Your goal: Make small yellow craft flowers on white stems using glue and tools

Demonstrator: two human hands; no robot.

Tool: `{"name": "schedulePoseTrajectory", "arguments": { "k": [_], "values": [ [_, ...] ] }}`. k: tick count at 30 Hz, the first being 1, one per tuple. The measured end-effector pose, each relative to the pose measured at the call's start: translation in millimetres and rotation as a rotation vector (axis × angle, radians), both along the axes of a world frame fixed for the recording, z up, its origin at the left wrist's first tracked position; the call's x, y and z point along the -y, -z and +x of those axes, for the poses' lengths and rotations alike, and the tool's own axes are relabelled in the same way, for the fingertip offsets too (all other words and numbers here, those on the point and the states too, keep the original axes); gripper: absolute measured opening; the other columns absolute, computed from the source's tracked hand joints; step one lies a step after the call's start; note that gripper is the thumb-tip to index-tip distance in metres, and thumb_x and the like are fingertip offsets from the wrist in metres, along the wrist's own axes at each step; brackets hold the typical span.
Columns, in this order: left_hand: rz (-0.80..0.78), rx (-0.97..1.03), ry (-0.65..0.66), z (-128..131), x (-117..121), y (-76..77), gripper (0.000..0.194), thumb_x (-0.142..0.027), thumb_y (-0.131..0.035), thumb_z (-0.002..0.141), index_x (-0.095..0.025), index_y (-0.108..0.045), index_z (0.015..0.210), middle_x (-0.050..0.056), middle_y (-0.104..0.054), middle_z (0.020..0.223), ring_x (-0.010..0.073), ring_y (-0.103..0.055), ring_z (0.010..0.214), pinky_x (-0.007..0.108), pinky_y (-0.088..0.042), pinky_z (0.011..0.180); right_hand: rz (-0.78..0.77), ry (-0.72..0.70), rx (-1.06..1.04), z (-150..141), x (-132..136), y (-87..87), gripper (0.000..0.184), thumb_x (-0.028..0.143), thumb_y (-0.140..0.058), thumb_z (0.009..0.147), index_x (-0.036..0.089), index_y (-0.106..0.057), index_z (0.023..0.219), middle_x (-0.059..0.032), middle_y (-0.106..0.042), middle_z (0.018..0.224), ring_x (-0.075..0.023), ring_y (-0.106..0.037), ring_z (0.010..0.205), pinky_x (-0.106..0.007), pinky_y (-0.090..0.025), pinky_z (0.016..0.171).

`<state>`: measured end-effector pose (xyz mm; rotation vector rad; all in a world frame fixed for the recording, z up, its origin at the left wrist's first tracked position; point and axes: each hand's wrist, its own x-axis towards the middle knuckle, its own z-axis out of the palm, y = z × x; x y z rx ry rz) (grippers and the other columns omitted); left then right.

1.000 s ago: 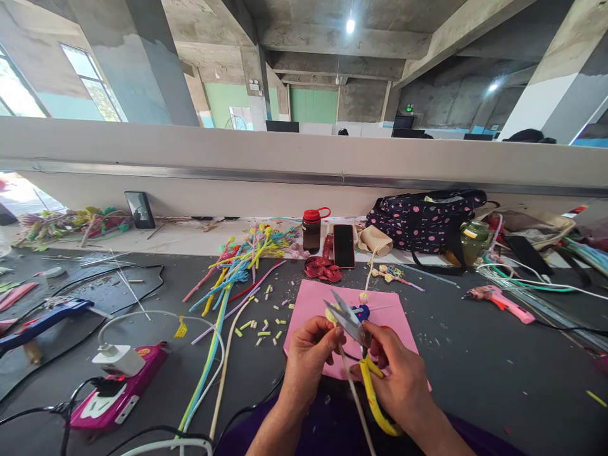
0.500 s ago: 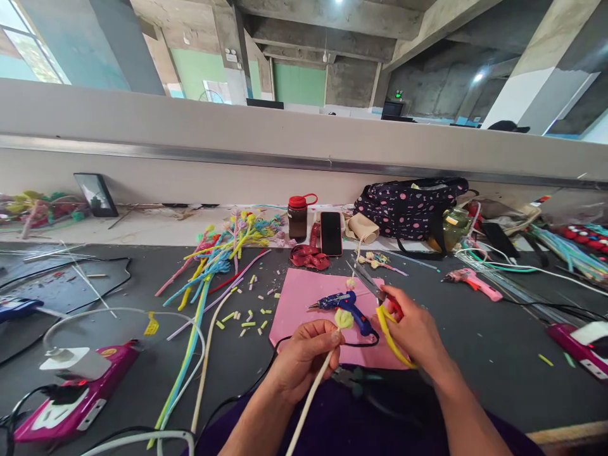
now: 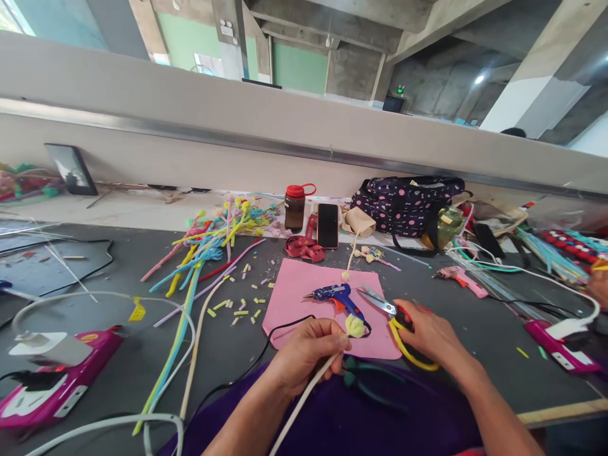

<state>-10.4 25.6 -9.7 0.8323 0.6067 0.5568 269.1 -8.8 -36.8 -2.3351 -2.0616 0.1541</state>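
My left hand (image 3: 311,354) pinches a thin cream stem (image 3: 301,399) just under a pale yellow-green bud (image 3: 354,325), and the stem slants down toward my lap. Scissors (image 3: 392,310) with yellow and red handles are in my right hand (image 3: 430,332), fingers closed about the handles. Their blades point up and left, low over the right part of a pink mat (image 3: 287,297). Between the hands and the bottle a blue glue gun (image 3: 335,294) lies on that mat, its grip partly behind the bud. Dark green-handled pliers (image 3: 375,383) rest on the purple cloth below.
Short cut pieces (image 3: 240,312) and a heap of coloured fuzzy stems (image 3: 209,247) lie left. A bottle (image 3: 294,212), phone (image 3: 327,226) and patterned bag (image 3: 392,206) stand behind. Power strips (image 3: 71,380) and cables flank me. Another person's hand (image 3: 599,282) shows at the right edge.
My right hand has moved right and down with the scissors, away from the bud. The left hand has shifted slightly right and down with the stem. The view has tilted down a little.
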Motion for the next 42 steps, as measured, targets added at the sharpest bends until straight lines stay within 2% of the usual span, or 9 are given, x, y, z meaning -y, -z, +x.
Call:
{"name": "schedulePoseTrajectory", "arguments": {
  "k": [4,6,8,11,13,15,21,31,42],
  "values": [
    [0.04,-0.045,0.065,2.4,0.3,1.1,0.017,-0.027,-0.068,0.067,-0.012,-0.061,0.063,-0.002,-0.055,0.04,0.0037,-0.039,0.028,0.015,-0.024,0.031,-0.011,-0.021,0.177,-8.1,3.5,-17.0,0.048,0.031,-0.057,0.076,0.024,-0.053,0.123,-0.0115,-0.065,0.101,-0.0306,-0.063,0.089,-0.037,-0.044,0.069],
    [0.051,-0.076,0.094,3.3,0.4,0.6,0.017,-0.026,-0.067,0.067,-0.012,-0.061,0.062,-0.003,-0.054,0.039,0.0038,-0.038,0.028,0.015,-0.025,0.031,0.065,-0.038,0.134,-15.3,7.5,-33.2,0.039,0.031,-0.056,0.078,0.025,-0.058,0.117,-0.0105,-0.065,0.097,-0.0291,-0.063,0.085,-0.038,-0.045,0.071],
    [0.055,-0.121,0.129,4.1,0.5,-0.6,0.015,-0.025,-0.065,0.067,-0.012,-0.061,0.062,-0.003,-0.053,0.038,0.0037,-0.037,0.028,0.015,-0.026,0.031,0.173,-0.191,-0.164,-25.2,8.8,-51.9,0.034,0.031,-0.048,0.086,0.028,-0.056,0.119,-0.007,-0.065,0.101,-0.0229,-0.062,0.091,-0.033,-0.045,0.076],
    [0.058,-0.197,0.186,4.8,0.4,-2.7,0.012,-0.023,-0.064,0.065,-0.013,-0.06,0.062,-0.004,-0.052,0.038,0.0041,-0.037,0.029,0.015,-0.026,0.032,0.113,-0.604,-0.694,-43.4,0.0,-70.6,0.032,0.032,-0.049,0.088,0.025,-0.058,0.117,-0.0061,-0.063,0.11,-0.0194,-0.058,0.099,-0.031,-0.044,0.086],
    [0.067,-0.228,0.202,4.8,0.1,-3.6,0.011,-0.023,-0.063,0.064,-0.014,-0.058,0.061,-0.005,-0.051,0.037,0.0044,-0.036,0.029,0.016,-0.026,0.032,0.044,-0.776,-0.902,-55.3,-11.1,-70.8,0.036,0.039,-0.053,0.086,0.022,-0.06,0.116,-0.0078,-0.063,0.111,-0.0211,-0.056,0.103,-0.034,-0.041,0.091],
    [0.08,-0.242,0.203,4.6,-0.4,-3.8,0.01,-0.023,-0.062,0.064,-0.014,-0.057,0.061,-0.005,-0.05,0.037,0.0046,-0.035,0.029,0.016,-0.025,0.032,0.003,-0.846,-1.051,-65.0,-21.8,-62.8,0.037,0.044,-0.052,0.086,0.02,-0.064,0.112,-0.009,-0.064,0.107,-0.0217,-0.057,0.101,-0.036,-0.042,0.09],
    [0.121,-0.254,0.222,4.6,-1.1,-2.9,0.008,-0.022,-0.06,0.065,-0.014,-0.058,0.062,-0.005,-0.049,0.037,0.0044,-0.033,0.027,0.017,-0.022,0.032,-0.04,-0.858,-1.227,-75.5,-31.8,-40.8,0.04,0.047,-0.048,0.088,0.018,-0.068,0.107,-0.0095,-0.063,0.101,-0.0206,-0.057,0.093,-0.036,-0.043,0.085],
    [0.123,-0.274,0.226,6.3,-3.0,-1.1,0.009,-0.023,-0.059,0.065,-0.015,-0.057,0.061,-0.006,-0.048,0.036,0.0045,-0.032,0.027,0.018,-0.021,0.032,0.005,-0.807,-1.307,-72.4,-24.7,-37.6,0.044,0.05,-0.046,0.088,0.016,-0.068,0.105,-0.011,-0.062,0.102,-0.0222,-0.057,0.095,-0.037,-0.041,0.086],
    [0.113,-0.27,0.211,7.0,-2.8,2.0,0.009,-0.022,-0.058,0.067,-0.014,-0.058,0.062,-0.006,-0.048,0.036,0.0037,-0.031,0.026,0.017,-0.02,0.031,0.015,-0.849,-1.282,-72.0,-25.2,-34.6,0.044,0.05,-0.044,0.089,0.017,-0.069,0.101,-0.0108,-0.062,0.102,-0.0214,-0.057,0.093,-0.037,-0.042,0.086]
  ]
}}
